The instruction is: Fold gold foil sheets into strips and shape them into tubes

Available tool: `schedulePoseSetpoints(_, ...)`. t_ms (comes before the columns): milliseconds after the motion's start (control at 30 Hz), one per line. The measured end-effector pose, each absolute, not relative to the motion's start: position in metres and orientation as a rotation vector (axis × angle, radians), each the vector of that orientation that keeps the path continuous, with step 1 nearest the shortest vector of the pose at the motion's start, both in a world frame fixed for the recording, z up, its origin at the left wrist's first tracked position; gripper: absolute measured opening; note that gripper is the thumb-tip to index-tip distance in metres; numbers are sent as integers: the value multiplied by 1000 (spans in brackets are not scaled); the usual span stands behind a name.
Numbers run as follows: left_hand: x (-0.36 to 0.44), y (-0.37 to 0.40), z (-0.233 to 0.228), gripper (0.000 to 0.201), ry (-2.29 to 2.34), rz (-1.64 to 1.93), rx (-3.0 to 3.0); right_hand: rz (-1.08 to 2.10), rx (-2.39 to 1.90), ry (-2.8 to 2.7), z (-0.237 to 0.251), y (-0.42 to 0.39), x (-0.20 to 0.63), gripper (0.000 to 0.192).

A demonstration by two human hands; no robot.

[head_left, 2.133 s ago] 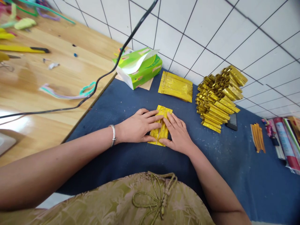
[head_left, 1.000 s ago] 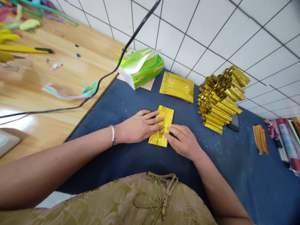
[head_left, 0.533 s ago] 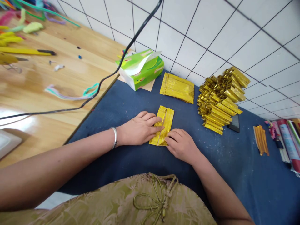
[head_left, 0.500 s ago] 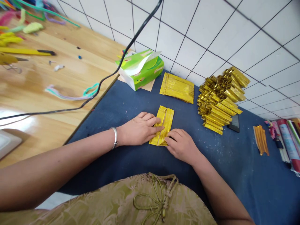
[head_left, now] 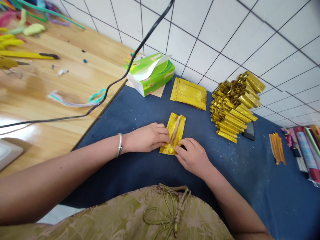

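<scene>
both hands (head_left: pixel 147 137) now lifting gold paper (head_left: pixel 174 132) flaps; earlier pressed flat.

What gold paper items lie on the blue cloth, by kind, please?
Sheet being folded: 1
Flat stack of sheets: 1
Heap of folded pieces: 1
Total: 3 groups; the pieces within the stack and heap are too many to count.
</scene>
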State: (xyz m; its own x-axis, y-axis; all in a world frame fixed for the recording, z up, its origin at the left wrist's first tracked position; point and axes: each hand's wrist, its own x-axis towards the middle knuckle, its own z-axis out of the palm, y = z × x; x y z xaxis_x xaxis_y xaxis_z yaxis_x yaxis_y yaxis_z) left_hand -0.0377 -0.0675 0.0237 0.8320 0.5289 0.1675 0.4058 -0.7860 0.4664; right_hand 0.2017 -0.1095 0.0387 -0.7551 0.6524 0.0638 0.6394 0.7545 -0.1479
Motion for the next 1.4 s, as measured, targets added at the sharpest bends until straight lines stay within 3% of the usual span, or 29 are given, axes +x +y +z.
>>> schedulePoseSetpoints(233,-48,-68,40,30,619,343,2504,330,-1105,-2644,31,-107,204,17)
schedulePoseSetpoints(467,-41,-76,33,12,769,371,2499,456,-1124,-2525,29,-106,201,14)
schedulePoseSetpoints(667,-38,-78,29,17,869,395,2433,560,-1177,-2431,25,-105,200,11)
schedulePoseSetpoints(1400,-26,-87,25,14,1096,427,2446,422,-1387,-2361,19,-104,192,10)
